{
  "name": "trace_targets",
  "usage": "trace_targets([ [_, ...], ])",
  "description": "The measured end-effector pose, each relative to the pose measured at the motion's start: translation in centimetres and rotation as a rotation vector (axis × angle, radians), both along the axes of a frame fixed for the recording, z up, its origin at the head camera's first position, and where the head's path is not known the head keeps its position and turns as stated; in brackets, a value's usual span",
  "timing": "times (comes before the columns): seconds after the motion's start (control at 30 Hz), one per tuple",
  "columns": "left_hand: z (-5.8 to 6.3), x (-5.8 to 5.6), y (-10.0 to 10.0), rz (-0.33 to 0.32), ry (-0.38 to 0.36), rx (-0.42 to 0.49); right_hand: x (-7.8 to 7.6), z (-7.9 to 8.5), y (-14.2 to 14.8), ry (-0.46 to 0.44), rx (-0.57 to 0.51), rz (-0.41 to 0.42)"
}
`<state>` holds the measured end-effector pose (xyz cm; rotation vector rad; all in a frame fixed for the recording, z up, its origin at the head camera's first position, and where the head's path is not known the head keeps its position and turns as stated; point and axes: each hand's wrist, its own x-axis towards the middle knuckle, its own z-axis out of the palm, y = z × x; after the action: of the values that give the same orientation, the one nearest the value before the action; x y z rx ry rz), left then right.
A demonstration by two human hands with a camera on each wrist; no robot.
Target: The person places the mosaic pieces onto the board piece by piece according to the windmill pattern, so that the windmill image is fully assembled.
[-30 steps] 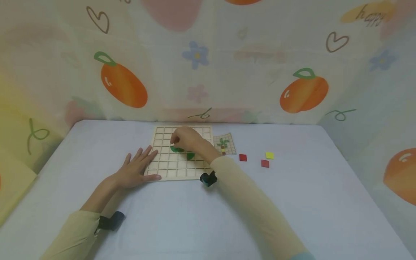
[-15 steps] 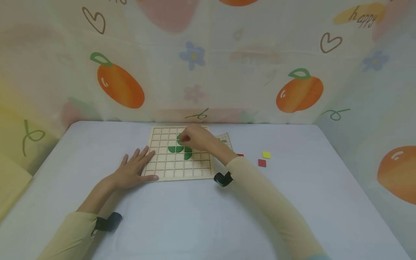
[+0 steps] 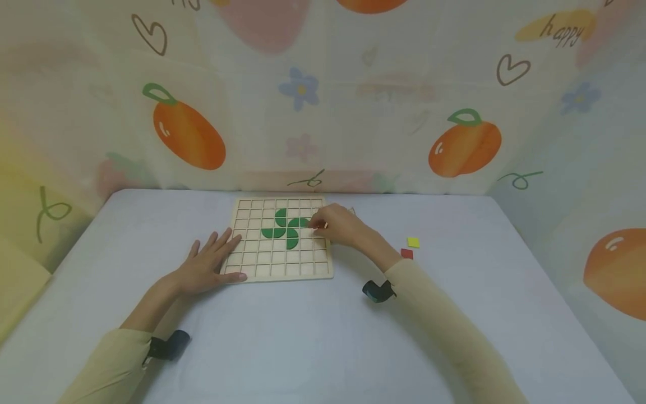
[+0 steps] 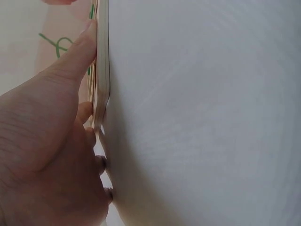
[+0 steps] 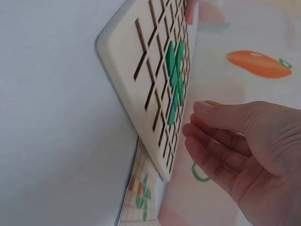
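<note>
A wooden grid board [image 3: 254, 259] lies on the white table. Green leaf-like pieces [image 3: 281, 217] sit in its cells in a pinwheel shape around one point. My left hand [image 3: 206, 270] spreads over the board's left side, its thumb along the front corner; in the left wrist view the thumb [image 4: 80, 59] rests on the board's edge. Over the board's right edge hovers my right hand [image 3: 343, 225]. Its fingers [image 5: 207, 157] are loosely bent with nothing between them, and the thumb comes close to the index finger.
Right of the board, a yellow square tile [image 3: 413, 242] and a red square tile [image 3: 406, 254] lie on the table. A printed pattern card [image 5: 141, 195] lies against the board's right side, mostly hidden by my right hand in the head view. A fruit-print cloth [image 3: 353, 112] stands behind.
My right hand has moved right, from the board's middle to its right edge, uncovering the green pinwheel and covering the card and one red tile. The left hand stays put.
</note>
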<state>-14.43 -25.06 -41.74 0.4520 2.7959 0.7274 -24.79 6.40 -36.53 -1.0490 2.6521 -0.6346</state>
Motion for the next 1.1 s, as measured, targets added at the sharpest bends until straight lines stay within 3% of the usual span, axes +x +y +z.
trace_targets([
  [0.2, 0.0, -0.1, -0.1, -0.001, 0.001, -0.003, 0.2, -0.4, 2.1, 0.014, 0.0, -0.017],
  [0.53, 0.1, 0.0, -0.1, 0.008, 0.013, 0.018, 0.4, -0.5, 5.8, -0.037, 0.009, -0.132],
  [0.77, 0.3, 0.1, 0.1, 0.0, 0.003, 0.013, 0.7, -1.1, 7.9, -0.002, -0.003, -0.141],
  [1.1, -0.6, -0.4, -0.1, 0.001, -0.025, -0.006, 1.4, -1.7, 10.0, -0.116, 0.034, -0.228],
])
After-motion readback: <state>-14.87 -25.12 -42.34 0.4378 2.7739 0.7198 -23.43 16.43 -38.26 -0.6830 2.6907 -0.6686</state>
